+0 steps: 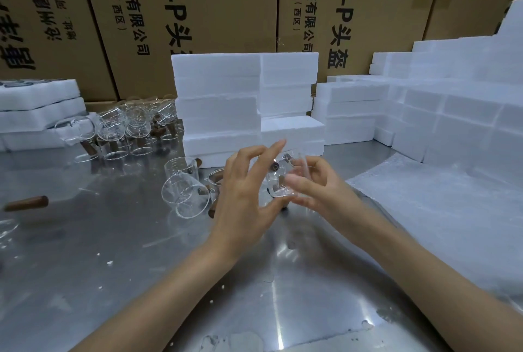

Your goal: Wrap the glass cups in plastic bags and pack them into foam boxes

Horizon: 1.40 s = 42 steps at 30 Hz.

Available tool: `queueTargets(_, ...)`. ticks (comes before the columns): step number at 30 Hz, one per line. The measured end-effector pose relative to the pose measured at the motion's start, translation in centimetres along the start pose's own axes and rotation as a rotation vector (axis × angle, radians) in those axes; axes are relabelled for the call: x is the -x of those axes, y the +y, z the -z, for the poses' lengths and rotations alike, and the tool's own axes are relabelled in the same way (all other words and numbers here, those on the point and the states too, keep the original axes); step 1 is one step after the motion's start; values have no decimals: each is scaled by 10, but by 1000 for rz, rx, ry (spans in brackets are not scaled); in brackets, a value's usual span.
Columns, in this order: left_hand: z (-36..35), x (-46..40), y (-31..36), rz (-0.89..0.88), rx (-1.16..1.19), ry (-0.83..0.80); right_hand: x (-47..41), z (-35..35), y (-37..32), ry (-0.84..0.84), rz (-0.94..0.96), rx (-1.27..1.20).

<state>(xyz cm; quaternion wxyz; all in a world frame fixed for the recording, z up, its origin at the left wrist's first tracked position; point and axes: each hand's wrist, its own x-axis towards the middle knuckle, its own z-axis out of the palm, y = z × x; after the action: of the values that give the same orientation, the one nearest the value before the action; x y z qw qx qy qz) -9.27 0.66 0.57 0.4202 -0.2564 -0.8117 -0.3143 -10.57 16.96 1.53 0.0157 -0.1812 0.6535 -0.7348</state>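
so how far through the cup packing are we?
Done: can't tell; closed white foam boxes are stacked behind, contents hidden. In hand: both hands, left hand and right hand, hold one clear glass cup. Left: many unwrapped glass cups on the metal table.

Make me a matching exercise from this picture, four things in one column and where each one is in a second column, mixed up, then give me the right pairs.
Things
1. held glass cup
2. cluster of glass cups
3. stack of foam boxes
4. cardboard cartons

Places
A. along the back, behind everything
B. between the left hand and right hand
C. on the metal table, far left
D. centre, just beyond the hands

Pairs: 1-B, 2-C, 3-D, 4-A
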Motion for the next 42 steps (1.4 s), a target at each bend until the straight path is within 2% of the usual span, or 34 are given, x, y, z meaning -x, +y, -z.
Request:
queueTargets(4, 0, -3, -2, 65, 116, -32, -2, 1, -6, 15, -114, -233)
queueTargets(10, 3, -3, -2, 56, 146, -16, -2, 4, -9, -78, -171, -335)
queueTargets(15, 9, -6, 0, 29, 94, 78, -2, 5, -9, -130, -186, -248)
queueTargets(19, 7, -5, -1, -40, -75, 75, 1, -4, -2, 11, -51, 110)
queueTargets(22, 5, -3, 2, -48, -141, 57, 1, -3, 2, 104, -7, 221)
queueTargets(27, 7, -6, 4, 13, 3, 76, -1, -1, -5, 75, -125, 0)
queueTargets(32, 6, -2, 4, 122, 116, 2, 2, 0, -10, -32, -189, -178)
queueTargets(35, 3, -2, 3, 156, 194, -58, 3, 1, -11, -97, -222, -217)
queueTargets(38, 5, -4, 3, 142, 204, -7, 1, 2, -10, -138, -248, -215)
queueTargets(42, 9, -6, -1, 75, 89, 69, 0, 0, -8, -45, -140, -119)
